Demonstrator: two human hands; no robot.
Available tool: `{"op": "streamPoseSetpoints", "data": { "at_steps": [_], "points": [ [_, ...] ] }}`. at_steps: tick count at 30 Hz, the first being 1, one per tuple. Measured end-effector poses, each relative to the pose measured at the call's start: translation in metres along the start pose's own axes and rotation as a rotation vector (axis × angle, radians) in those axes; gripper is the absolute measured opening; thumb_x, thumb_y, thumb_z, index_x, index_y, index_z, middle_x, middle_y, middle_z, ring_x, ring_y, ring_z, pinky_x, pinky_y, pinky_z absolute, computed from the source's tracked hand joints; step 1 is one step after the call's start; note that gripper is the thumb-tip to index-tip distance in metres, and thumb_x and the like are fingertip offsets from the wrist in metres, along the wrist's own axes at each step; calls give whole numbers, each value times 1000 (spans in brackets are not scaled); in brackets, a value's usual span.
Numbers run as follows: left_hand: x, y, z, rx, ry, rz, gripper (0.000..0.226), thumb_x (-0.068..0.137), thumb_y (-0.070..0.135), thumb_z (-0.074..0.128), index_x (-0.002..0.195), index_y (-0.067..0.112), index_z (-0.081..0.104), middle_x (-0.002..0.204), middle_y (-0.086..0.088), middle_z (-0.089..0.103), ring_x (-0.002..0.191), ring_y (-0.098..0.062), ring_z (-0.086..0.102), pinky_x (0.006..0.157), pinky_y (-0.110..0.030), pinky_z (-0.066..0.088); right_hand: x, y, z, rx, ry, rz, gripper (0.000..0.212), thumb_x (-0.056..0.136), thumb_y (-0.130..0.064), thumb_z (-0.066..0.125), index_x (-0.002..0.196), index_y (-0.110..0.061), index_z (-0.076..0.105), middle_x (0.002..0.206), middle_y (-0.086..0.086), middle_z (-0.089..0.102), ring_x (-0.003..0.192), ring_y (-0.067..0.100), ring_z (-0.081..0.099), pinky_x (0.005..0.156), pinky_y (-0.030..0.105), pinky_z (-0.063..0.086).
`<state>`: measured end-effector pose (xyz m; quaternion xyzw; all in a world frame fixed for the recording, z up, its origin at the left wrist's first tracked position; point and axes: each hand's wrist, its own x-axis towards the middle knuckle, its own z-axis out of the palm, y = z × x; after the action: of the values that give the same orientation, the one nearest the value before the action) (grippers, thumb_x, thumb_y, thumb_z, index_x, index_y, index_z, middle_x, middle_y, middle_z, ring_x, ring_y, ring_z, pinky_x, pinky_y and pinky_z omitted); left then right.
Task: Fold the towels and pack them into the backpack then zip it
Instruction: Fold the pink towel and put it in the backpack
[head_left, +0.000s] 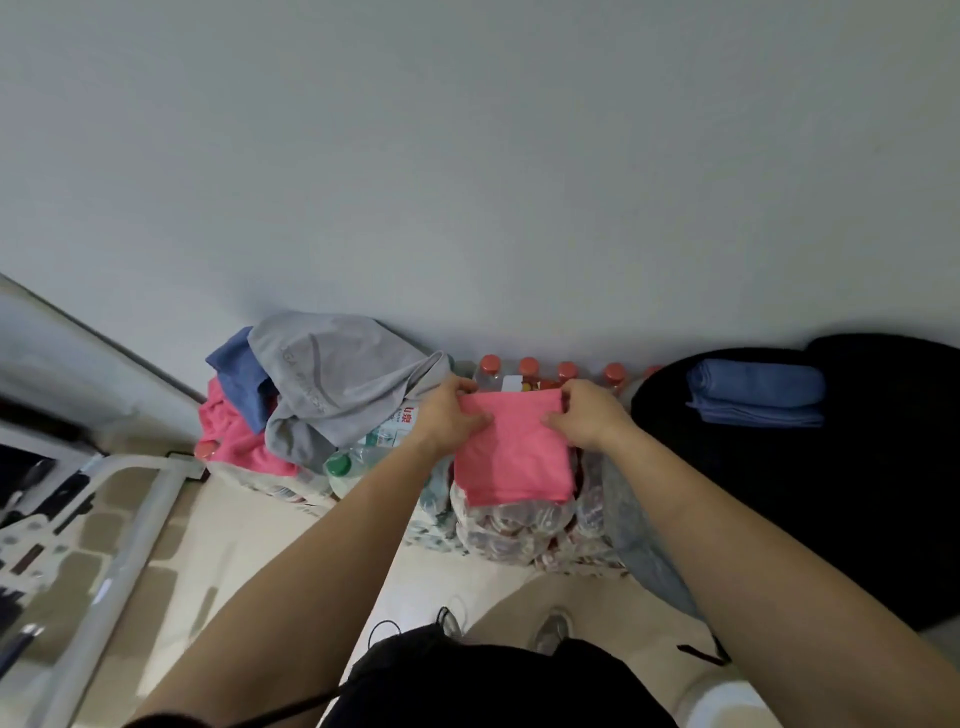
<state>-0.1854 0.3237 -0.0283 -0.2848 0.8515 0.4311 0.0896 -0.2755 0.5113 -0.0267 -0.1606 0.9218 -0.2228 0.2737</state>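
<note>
Pink folded towel (511, 460): we see it lying flat on top of a clear shrink-wrapped pack of bottles (511, 530), with its near edge hanging just over the pack's front edge.
Left hand (449, 415): we find it at the towel's far left corner. The fingers curl over the far edge and the thumb lies on top, pinching the cloth.
Right hand (584, 415): it grips the far right corner the same way, thumb on top.
Black fabric backpack (779, 493): we see it just beside the pack on the right, against the wall.
Blue folded towel (756, 395): it rests on the backpack's far part, apart from both hands.
Loose pile: a crumpled grey cloth (332, 384), a crumpled blue towel (236, 371) and a crumpled pink towel (234, 439) are heaped on a second pack to the left.
Red-capped bottles (527, 366): we see them in a row along the pack's far edge, just behind the pink towel.
</note>
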Motion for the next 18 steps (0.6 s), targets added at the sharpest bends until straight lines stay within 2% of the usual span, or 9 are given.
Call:
{"op": "streamPoseSetpoints", "data": {
  "at_steps": [4, 6, 8, 11, 14, 16, 18],
  "points": [
    [1, -8, 5, 135, -44, -108, 63, 84, 31, 74, 137, 10, 47, 123, -13, 62, 103, -25, 60, 80, -28, 44, 5, -4, 10, 37, 37, 64, 21, 85, -16, 65, 105, -13, 62, 106, 10, 67, 94, 29, 64, 77, 34, 51],
    [4, -17, 7, 181, -77, -147, 61, 83, 38, 73, 131, 8, 52, 121, -13, 64, 106, -28, 61, 85, -33, 50, 10, -2, 15, 122, 39, 110, 26, 79, -9, 66, 103, -16, 63, 102, 8, 69, 92, 28, 67, 79, 38, 56],
    [9, -22, 8, 127, -92, -174, 60, 80, 40, 76, 126, 7, 57, 118, -11, 66, 103, -27, 62, 85, -36, 53, 14, 0, 18, 222, 34, 161, 34, 73, -2, 68, 103, -18, 64, 93, 8, 72, 83, 27, 71, 76, 43, 60],
    [15, -21, 5, 60, -77, -175, 51, 79, 38, 77, 118, 8, 59, 105, -6, 65, 90, -21, 61, 72, -32, 48, 16, 1, 18, 369, 5, 202, 34, 79, 5, 62, 106, -16, 62, 76, 9, 73, 63, 23, 74, 65, 44, 62],
    [19, -17, 1, 74, -92, -194, 33, 83, 35, 70, 101, 8, 63, 89, -5, 63, 74, -18, 57, 59, -27, 42, 19, 4, 17, 445, -23, 216, 40, 84, 8, 60, 117, -15, 59, 90, 10, 71, 63, 23, 74, 63, 42, 62],
    [21, -17, -1, 63, -114, -220, 27, 83, 31, 70, 91, 5, 64, 78, -4, 62, 64, -15, 56, 50, -26, 40, 21, 5, 16, 466, -47, 223, 39, 86, 7, 60, 118, -15, 58, 95, 10, 69, 66, 24, 75, 65, 43, 62],
    [22, -18, -1, -42, -118, -219, 22, 82, 17, 69, 97, 1, 67, 74, -5, 64, 61, -18, 58, 52, -32, 51, 22, 4, 15, 466, -65, 221, 33, 88, 6, 57, 111, -18, 56, 97, 9, 68, 69, 23, 75, 66, 43, 62]
  ]
}}
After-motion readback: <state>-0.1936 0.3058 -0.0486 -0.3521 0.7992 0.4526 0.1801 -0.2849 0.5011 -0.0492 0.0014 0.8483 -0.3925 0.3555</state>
